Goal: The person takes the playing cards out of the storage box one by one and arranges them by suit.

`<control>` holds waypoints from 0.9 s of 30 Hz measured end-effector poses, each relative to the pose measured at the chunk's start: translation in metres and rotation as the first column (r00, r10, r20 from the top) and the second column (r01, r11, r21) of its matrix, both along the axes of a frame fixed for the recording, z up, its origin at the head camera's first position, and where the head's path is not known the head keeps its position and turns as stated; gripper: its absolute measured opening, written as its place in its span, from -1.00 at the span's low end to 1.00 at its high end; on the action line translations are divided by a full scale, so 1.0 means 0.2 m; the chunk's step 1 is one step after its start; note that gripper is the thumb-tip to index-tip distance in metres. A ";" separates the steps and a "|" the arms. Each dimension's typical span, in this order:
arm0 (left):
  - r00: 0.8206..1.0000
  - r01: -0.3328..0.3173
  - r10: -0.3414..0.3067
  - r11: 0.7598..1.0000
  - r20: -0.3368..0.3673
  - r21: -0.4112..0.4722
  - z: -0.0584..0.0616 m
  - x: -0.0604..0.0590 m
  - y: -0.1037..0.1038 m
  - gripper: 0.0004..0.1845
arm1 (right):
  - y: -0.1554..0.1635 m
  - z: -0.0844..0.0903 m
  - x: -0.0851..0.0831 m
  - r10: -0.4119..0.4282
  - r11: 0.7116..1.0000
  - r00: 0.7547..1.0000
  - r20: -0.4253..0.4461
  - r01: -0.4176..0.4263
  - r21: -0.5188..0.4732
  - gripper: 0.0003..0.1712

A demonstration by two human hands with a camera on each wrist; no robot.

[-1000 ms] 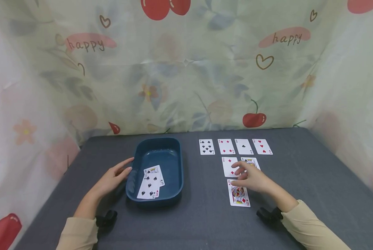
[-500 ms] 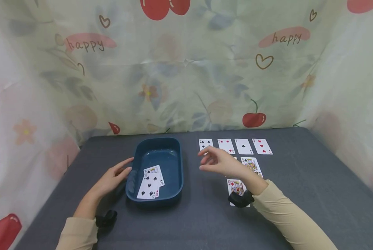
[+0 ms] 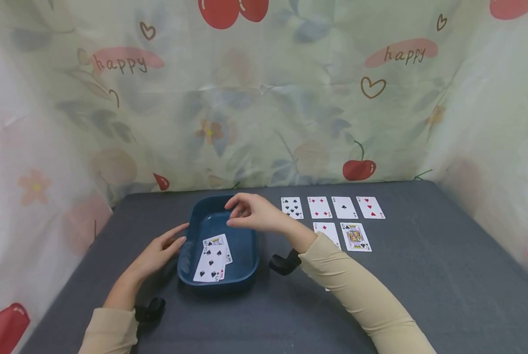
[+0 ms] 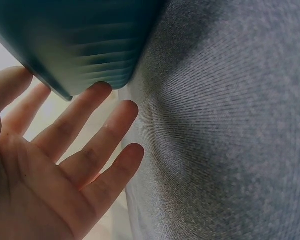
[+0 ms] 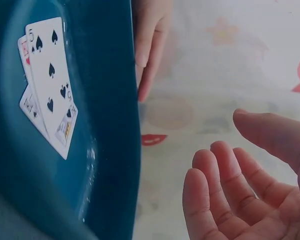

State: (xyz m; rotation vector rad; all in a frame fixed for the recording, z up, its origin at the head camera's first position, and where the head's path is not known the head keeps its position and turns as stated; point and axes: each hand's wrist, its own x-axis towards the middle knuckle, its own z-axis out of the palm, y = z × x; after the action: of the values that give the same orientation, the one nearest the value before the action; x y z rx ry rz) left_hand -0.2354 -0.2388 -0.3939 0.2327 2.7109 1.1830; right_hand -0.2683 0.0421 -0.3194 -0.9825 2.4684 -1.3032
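A deep blue tray point(image 3: 242, 250) stands left of the middle of the table. Inside it lie a spade card point(image 3: 210, 265) and, partly under it, a king point(image 3: 221, 240); the right wrist view shows a red-marked card edge point(image 5: 25, 50) behind the spade card. My left hand point(image 3: 155, 258) touches the tray's left rim with fingers spread and fairly straight. Over the tray's far right part hovers my right hand point(image 3: 257, 214), and the right wrist view shows nothing between its loosely bent fingers and thumb.
A row of playing cards lies at the back right, from a spade card point(image 3: 292, 208) to a heart card point(image 3: 370, 208). Nearer are a two of diamonds point(image 3: 325, 231) and another king point(image 3: 356, 237). The right sleeve point(image 3: 357, 290) hides most of a front card. Patterned cloth point(image 3: 264, 123) backs the table.
My right hand has moved left from above the front cards, past the spade card at the row's end, to over the tray. The left hand and the cards have stayed put.
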 end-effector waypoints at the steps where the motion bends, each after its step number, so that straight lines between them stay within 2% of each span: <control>1: 1.000 0.002 -0.002 1.000 0.001 0.001 0.00 0.00 0.00 -0.35 | -0.03 0.00 -0.01 0.004 1.000 1.000 0.002 -0.004 0.008 -0.61; 9: 1.000 0.014 -0.014 1.000 0.003 0.004 0.01 0.00 0.00 -0.36 | -0.21 -0.01 -0.09 0.003 0.994 0.999 0.054 -0.009 0.112 -0.58; 15: 1.000 0.021 -0.021 1.000 -0.003 0.015 0.01 0.00 -0.01 -0.36 | -0.30 -0.04 -0.13 -0.021 0.989 0.990 0.140 0.000 0.147 -0.52; 20: 0.999 0.028 -0.027 1.000 -0.019 0.012 0.01 0.00 -0.01 -0.37 | -0.34 -0.10 -0.17 -0.052 0.984 0.985 0.166 0.022 0.179 -0.51; 27: 0.999 0.039 -0.039 0.999 -0.013 0.032 0.00 0.00 -0.01 -0.37 | -0.37 -0.19 -0.18 -0.086 0.957 0.979 0.185 0.029 0.288 -0.48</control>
State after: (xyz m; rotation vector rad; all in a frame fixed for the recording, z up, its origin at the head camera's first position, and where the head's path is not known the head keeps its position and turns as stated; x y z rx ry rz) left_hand -0.2364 -0.2411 -0.3940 0.2965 2.6865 1.2189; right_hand -0.3048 -0.0328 -0.3579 -0.6832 2.4557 -0.9695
